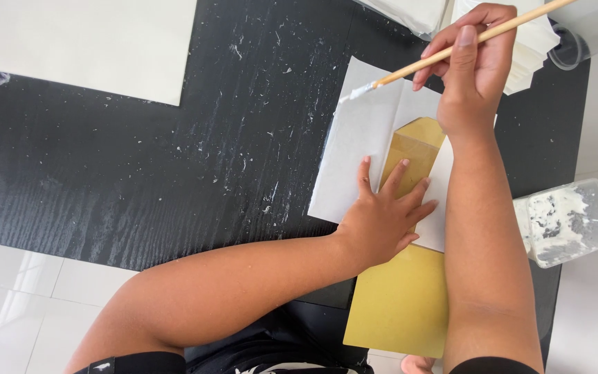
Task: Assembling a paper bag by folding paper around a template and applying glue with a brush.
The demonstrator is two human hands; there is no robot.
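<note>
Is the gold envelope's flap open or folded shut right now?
Open. The gold envelope has its flap spread out flat, away from the body, over the white paper sheet, with the left hand pressing beside it.

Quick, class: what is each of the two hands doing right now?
Left hand: open, fingers spread, pressing flat on the gold envelope and white paper.
Right hand: closed around a wooden paintbrush.

Left hand [384, 215] flat on gold envelope [403, 298], centre frame; right hand [472, 66] grips paintbrush [451, 54], upper right, over white paper [361, 152].
</note>
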